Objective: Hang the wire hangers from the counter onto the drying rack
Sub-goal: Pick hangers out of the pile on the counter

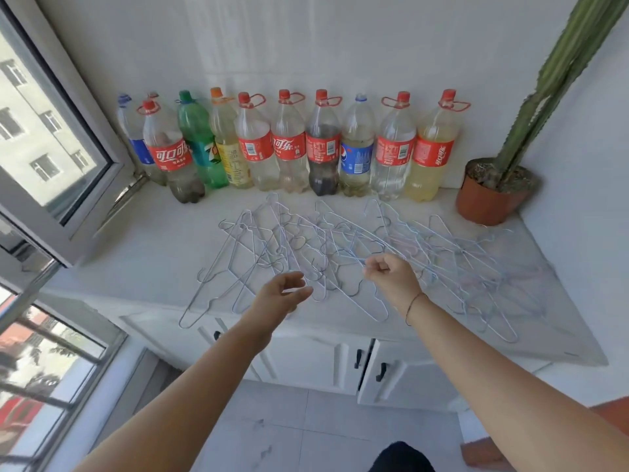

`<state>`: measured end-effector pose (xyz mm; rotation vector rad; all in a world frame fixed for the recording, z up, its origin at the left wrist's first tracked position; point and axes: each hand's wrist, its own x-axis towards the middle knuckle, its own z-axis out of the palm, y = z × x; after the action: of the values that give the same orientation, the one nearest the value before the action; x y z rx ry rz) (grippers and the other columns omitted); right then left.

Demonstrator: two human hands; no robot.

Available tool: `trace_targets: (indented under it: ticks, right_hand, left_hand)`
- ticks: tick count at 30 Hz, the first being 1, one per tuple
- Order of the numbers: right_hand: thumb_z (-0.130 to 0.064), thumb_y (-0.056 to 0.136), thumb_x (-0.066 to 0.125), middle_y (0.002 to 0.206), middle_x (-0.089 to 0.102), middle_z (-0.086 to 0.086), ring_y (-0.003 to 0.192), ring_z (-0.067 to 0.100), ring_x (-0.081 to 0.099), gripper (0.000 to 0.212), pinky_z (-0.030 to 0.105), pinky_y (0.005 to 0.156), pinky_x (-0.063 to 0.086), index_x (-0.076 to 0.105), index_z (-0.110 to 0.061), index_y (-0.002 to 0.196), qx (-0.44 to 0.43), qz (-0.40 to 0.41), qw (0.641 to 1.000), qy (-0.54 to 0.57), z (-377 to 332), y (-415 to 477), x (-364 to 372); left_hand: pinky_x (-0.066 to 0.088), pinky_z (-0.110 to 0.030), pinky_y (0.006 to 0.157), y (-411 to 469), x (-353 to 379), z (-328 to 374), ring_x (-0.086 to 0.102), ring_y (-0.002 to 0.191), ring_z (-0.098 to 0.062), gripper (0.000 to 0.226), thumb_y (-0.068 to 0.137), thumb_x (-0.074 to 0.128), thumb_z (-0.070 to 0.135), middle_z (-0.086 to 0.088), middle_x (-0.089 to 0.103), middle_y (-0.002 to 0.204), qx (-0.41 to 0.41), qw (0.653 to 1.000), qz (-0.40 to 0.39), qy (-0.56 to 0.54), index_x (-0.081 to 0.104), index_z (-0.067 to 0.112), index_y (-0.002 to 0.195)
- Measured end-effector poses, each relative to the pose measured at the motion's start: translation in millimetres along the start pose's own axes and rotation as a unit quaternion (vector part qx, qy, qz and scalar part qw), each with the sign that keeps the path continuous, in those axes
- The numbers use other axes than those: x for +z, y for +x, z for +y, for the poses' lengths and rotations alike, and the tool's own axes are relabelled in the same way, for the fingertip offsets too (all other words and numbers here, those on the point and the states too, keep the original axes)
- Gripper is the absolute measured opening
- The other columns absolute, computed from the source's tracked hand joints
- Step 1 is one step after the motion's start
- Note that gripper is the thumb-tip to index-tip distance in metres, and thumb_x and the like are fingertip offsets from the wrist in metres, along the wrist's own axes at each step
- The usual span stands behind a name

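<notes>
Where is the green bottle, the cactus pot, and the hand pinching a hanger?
green bottle (197,144), head view, on its body above the label.
cactus pot (483,204), head view, on its orange side wall.
right hand (391,272), head view, on the back of the hand, fingers pinched on a wire hanger (343,252).

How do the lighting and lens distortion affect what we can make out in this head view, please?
Head view: daylight from the window washes out the white counter, so the pale wire hangers blend in; wide-angle bending curves the edges; the left hand looks slightly soft.
</notes>
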<state>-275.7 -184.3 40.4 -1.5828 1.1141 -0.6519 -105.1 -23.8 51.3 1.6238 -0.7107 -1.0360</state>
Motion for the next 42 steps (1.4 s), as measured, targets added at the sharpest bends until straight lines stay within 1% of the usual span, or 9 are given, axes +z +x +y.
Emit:
trace_targets:
  ticks: [6,12,17,21,26,29,32,38,42]
  right_hand:
    - [-0.007,0.082,0.064,0.097,0.060,0.007,0.090,0.017,0.055,0.022,0.024,0.083,0.043,0.063,-0.004,0.104,0.015,-0.054,0.998,-0.041,18,72,5]
    - [-0.006,0.079,0.068,0.096,0.058,0.007,0.089,0.016,0.053,0.028,0.023,0.081,0.040,0.062,-0.001,0.107,0.011,-0.148,0.984,-0.098,34,145,7]
    - [-0.010,0.079,0.069,0.093,0.057,0.006,0.088,0.017,0.054,0.032,0.028,0.085,0.043,0.063,-0.003,0.109,-0.004,-0.232,0.955,-0.185,52,186,13]
    - [-0.014,0.080,0.068,0.087,0.054,0.005,0.083,0.018,0.052,0.031,0.025,0.078,0.040,0.065,-0.008,0.110,-0.020,-0.288,0.925,-0.245,60,203,23]
    - [-0.020,0.081,0.069,0.083,0.049,-0.002,0.084,0.015,0.050,0.037,0.020,0.074,0.035,0.064,-0.006,0.114,-0.011,-0.310,0.910,-0.275,68,210,40]
    - [-0.023,0.080,0.069,0.105,0.063,0.007,0.101,0.019,0.058,0.038,0.018,0.079,0.037,0.064,-0.005,0.114,0.004,-0.309,0.908,-0.284,70,213,45]
    - [-0.025,0.078,0.072,0.120,0.062,0.012,0.112,0.023,0.058,0.036,0.021,0.085,0.040,0.066,-0.006,0.107,0.025,-0.300,0.912,-0.277,70,213,48]
    - [-0.024,0.074,0.074,0.105,0.067,0.010,0.102,0.024,0.061,0.013,0.027,0.082,0.046,0.062,-0.019,0.074,0.036,-0.288,0.918,-0.270,72,211,49]
    - [-0.016,0.080,0.069,0.075,0.056,0.000,0.078,0.019,0.053,0.009,0.022,0.067,0.040,0.062,-0.012,0.080,0.045,-0.277,0.940,-0.194,61,206,44]
  left_hand:
    - [0.047,-0.035,0.093,46,17,-7,0.059,0.101,-0.014,0.049,0.069,0.070,0.036,0.002,0.062,0.115,-0.033,0.999,0.031,-0.028,0.057,0.024,0.115]
    - [0.047,-0.035,0.092,89,36,-12,0.059,0.096,-0.012,0.034,0.084,0.068,0.020,0.003,0.062,0.109,-0.063,0.992,0.099,-0.048,0.057,0.019,0.116]
    - [0.046,-0.029,0.084,110,57,-16,0.058,0.095,-0.013,0.035,0.085,0.067,0.016,0.001,0.062,0.108,-0.087,0.982,0.147,-0.079,0.057,0.015,0.118]
    - [0.048,-0.036,0.090,113,63,-23,0.060,0.100,-0.018,0.034,0.083,0.069,0.021,-0.003,0.064,0.112,-0.103,0.974,0.185,-0.084,0.059,0.018,0.116]
    - [0.047,-0.035,0.093,110,55,-34,0.060,0.106,-0.019,0.034,0.083,0.069,0.024,-0.001,0.064,0.116,-0.127,0.967,0.204,-0.089,0.059,0.020,0.116]
    - [0.047,-0.035,0.094,110,48,-35,0.059,0.105,-0.018,0.033,0.084,0.068,0.023,-0.001,0.063,0.117,-0.135,0.965,0.207,-0.088,0.059,0.020,0.116]
    - [0.047,-0.034,0.094,112,43,-34,0.059,0.106,-0.017,0.034,0.085,0.068,0.022,0.000,0.063,0.116,-0.137,0.965,0.205,-0.085,0.058,0.019,0.117]
    - [0.048,-0.033,0.094,118,36,-33,0.059,0.109,-0.016,0.031,0.084,0.068,0.025,0.002,0.063,0.116,-0.135,0.968,0.191,-0.085,0.059,0.023,0.114]
    - [0.048,-0.035,0.094,123,31,-32,0.059,0.110,-0.018,0.034,0.084,0.069,0.025,0.000,0.064,0.116,-0.131,0.972,0.178,-0.076,0.059,0.022,0.117]
